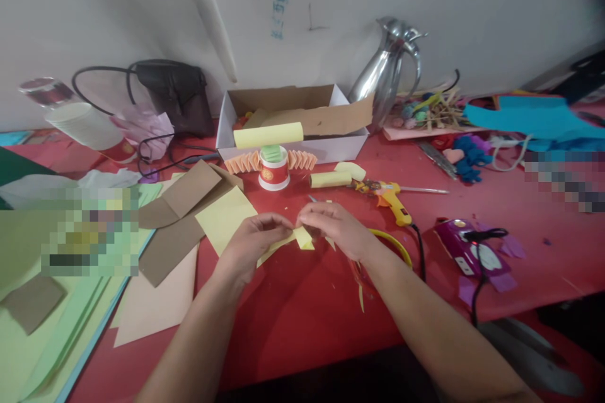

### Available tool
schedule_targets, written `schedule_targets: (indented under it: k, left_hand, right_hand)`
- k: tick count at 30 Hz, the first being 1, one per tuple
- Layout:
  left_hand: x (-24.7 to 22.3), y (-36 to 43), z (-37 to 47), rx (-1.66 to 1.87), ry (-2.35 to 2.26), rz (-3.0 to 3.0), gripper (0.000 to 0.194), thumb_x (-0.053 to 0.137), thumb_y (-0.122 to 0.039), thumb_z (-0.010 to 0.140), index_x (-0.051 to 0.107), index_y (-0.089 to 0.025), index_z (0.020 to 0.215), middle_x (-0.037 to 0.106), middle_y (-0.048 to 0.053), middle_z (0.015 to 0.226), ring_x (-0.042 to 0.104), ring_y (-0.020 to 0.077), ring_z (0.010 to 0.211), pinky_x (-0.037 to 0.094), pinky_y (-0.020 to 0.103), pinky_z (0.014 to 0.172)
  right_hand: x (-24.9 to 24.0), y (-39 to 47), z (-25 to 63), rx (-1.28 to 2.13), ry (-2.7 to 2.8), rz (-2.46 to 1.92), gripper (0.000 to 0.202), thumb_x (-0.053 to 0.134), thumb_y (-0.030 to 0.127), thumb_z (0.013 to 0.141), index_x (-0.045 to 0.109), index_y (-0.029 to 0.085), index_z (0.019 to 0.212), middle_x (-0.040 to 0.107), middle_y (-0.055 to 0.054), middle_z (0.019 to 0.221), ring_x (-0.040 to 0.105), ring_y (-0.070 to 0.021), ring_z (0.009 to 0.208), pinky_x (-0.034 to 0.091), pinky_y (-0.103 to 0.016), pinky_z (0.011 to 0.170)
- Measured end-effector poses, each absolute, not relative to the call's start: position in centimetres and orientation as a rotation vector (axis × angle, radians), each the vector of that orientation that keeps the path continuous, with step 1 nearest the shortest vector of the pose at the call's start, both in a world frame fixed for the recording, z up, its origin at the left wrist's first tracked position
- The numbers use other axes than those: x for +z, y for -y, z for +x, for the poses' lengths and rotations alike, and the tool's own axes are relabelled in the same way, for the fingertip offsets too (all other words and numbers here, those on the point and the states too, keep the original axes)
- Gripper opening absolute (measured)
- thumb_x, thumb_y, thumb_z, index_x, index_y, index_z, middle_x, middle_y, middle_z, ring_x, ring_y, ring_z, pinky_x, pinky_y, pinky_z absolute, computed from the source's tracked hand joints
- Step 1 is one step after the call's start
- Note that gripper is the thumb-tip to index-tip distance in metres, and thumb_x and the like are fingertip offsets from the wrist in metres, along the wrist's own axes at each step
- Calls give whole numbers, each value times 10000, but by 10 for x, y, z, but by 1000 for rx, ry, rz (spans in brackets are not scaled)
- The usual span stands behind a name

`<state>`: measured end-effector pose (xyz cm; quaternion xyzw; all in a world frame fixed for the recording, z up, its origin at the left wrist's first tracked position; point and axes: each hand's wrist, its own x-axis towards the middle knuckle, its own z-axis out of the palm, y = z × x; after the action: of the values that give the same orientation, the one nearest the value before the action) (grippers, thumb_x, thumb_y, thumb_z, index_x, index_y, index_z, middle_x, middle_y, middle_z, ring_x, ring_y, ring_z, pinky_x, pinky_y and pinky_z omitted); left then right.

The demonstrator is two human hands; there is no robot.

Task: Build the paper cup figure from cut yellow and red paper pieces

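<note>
Between my two hands is a small folded strip of yellow paper [304,238]. My left hand [253,239] pinches its left end, fingers closed. From the other side my right hand [333,225] meets it, with thumb and fingers pressed together at its upper edge. A yellow paper sheet [227,217] lies beside my left hand. Just beyond the hands stands an upturned red-and-white paper cup [274,171] with pleated orange paper strips [243,162] out to both sides and folded green paper [271,153] on top. A rolled yellow paper tube [331,179] lies to its right.
A yellow hot glue gun [394,201] lies right of my hands, its cord trailing forward. Near it is a purple power box [466,245]. A white cardboard box [293,152] and a metal jug [385,72] stand behind. Brown card [172,245] and green paper sheets [89,302] are left.
</note>
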<state>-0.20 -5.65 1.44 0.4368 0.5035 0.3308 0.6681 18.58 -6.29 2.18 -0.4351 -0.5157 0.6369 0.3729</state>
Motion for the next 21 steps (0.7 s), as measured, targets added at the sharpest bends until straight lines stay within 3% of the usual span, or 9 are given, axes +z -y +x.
schedule_targets:
  k: [6, 14, 17, 21]
  left_hand:
    - [16, 57, -2, 719, -1244, 1046, 109, 762, -278, 672, 718, -202, 735, 644, -13, 711, 503, 98, 603, 370, 251, 601]
    - [15, 57, -1, 681, -1240, 1099, 205, 811, -329, 644, 745, -200, 788, 699, 20, 780, 599, 144, 741, 433, 283, 728]
    - [14, 58, 0, 701, -1269, 1119, 189, 800, -343, 669, 747, -195, 774, 704, 18, 791, 594, 134, 735, 427, 277, 725]
    - [14, 61, 5, 833, -1220, 967, 225, 819, -353, 660, 743, -189, 794, 709, 16, 776, 605, 124, 705, 438, 258, 688]
  right_hand:
    - [25, 64, 187, 1597, 1385, -1180, 79, 687, 224, 712, 634, 199, 765, 577, 30, 749, 519, -120, 709, 391, -270, 681]
    - [10, 64, 187, 1509, 1431, -1180, 226, 667, 166, 705, 573, 224, 901, 593, 26, 828, 557, -126, 749, 441, -281, 710]
    - [8, 64, 185, 1439, 1453, -1191, 241, 665, 173, 722, 571, 224, 937, 608, 18, 854, 569, -132, 781, 454, -293, 746]
    - [10, 65, 181, 1415, 1419, -1240, 113, 655, 257, 776, 633, 201, 872, 625, 7, 812, 572, -136, 750, 446, -291, 720]
